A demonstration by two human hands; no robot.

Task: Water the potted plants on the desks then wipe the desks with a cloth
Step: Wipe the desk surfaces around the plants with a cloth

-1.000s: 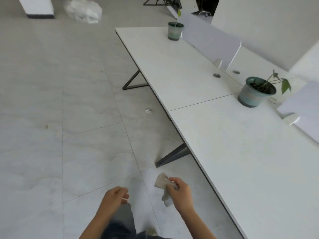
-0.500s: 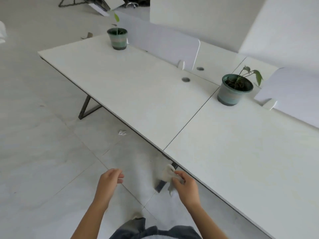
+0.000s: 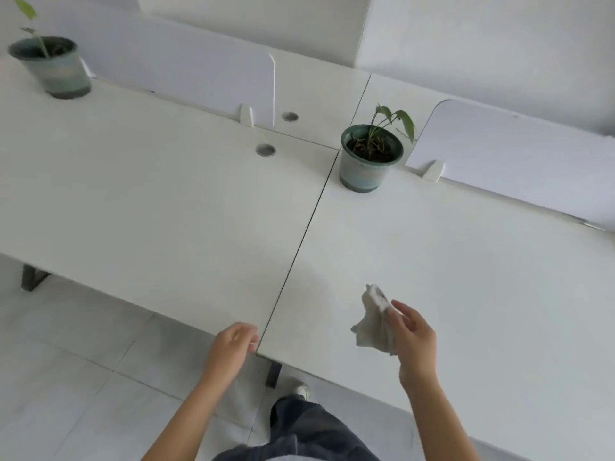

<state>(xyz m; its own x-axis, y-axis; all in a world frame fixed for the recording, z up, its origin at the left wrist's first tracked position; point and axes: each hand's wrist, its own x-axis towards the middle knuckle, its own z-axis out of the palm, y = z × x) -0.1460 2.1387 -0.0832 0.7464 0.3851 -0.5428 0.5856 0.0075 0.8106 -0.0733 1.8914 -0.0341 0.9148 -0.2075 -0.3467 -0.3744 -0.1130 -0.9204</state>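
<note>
A person's right hand point(image 3: 414, 341) pinches a crumpled, pale grey cloth point(image 3: 374, 324) between thumb and fingertips over the near part of a white table point(image 3: 466, 261), close to its front edge. The cloth is bunched into a rough, long shape. Its long axis runs from the front edge toward the back, and its narrow upper tip points away from the person, toward the back edge. Whether its lower folds touch the tabletop cannot be told.

The left hand point(image 3: 233, 344) is at the front edge, just left of a dark seam point(image 3: 299, 241) where two tabletops meet. Its fingers are loosely curled and hold nothing; the two hands are apart.

Past the cloth, just right of the seam and near the back edge, a potted plant point(image 3: 369, 158) stands upright in a green-rimmed, grey-banded pot, its few leaves drooping to the right. A second potted plant point(image 3: 51, 68) in a like pot stands at the far left back corner, blurred, with one thin stem.

White divider panels point(image 3: 186, 71) stand along the back edge, one behind each plant. Two round cable holes point(image 3: 265, 150) sit between the pots.

Below the front edge, a dark table leg point(image 3: 273, 374) stands on the pale tiled floor point(image 3: 66, 361). Beside it are a light shoe point(image 3: 301, 390) and dark trousers point(image 3: 306, 430).
</note>
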